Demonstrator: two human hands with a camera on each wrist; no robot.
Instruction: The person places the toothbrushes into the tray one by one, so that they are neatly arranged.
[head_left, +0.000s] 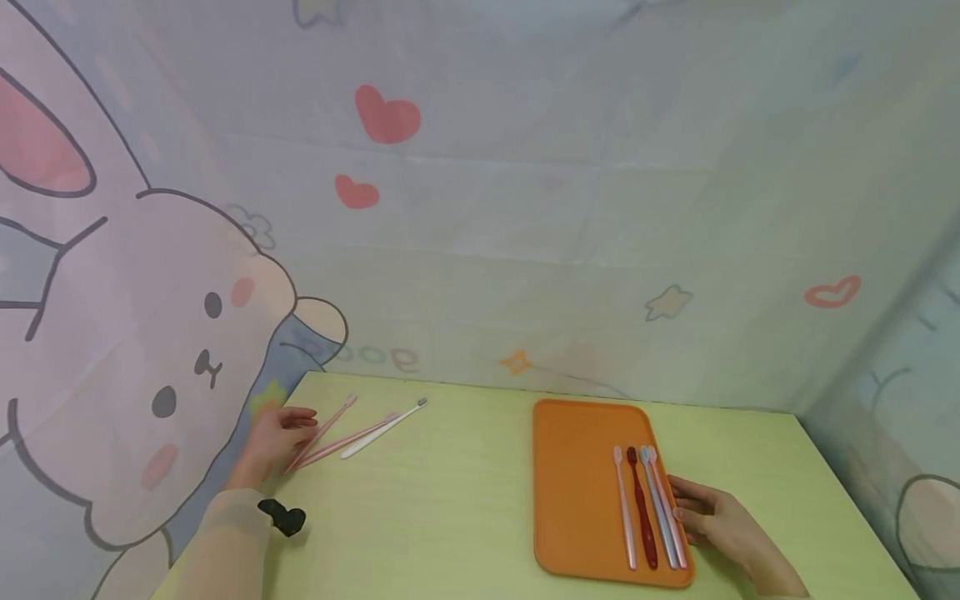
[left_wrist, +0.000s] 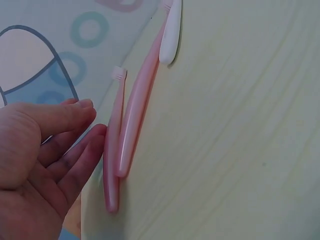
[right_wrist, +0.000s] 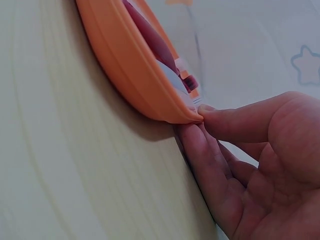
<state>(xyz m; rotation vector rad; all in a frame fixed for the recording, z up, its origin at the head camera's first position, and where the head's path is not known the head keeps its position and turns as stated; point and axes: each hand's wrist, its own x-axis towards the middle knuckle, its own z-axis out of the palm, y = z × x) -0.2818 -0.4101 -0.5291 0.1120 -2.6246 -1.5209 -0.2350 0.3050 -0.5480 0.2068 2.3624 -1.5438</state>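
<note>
My left hand (head_left: 276, 440) is at the left table edge, its fingertips against the handle of a pink toothbrush (left_wrist: 112, 165). Thumb and fingers stand apart, with nothing pinched between them. Beside that toothbrush lies a second pink toothbrush (left_wrist: 136, 112), and a white toothbrush (head_left: 378, 432) slants across its head end. On the right, my right hand (head_left: 716, 518) pinches the rim of an orange tray (head_left: 573, 483), thumb above and fingers below. Along the tray's right side lie several toothbrushes: a pale pink toothbrush (head_left: 626, 510), a dark red toothbrush (head_left: 642, 512), a light blue toothbrush (head_left: 657, 507) and another pink one.
The pale yellow-green table (head_left: 435, 517) stretches between the two hands. Behind it hangs a cloth backdrop (head_left: 480, 275) with hearts, stars and a large cartoon rabbit on the left. A small black object (head_left: 283, 517) sits at my left wrist.
</note>
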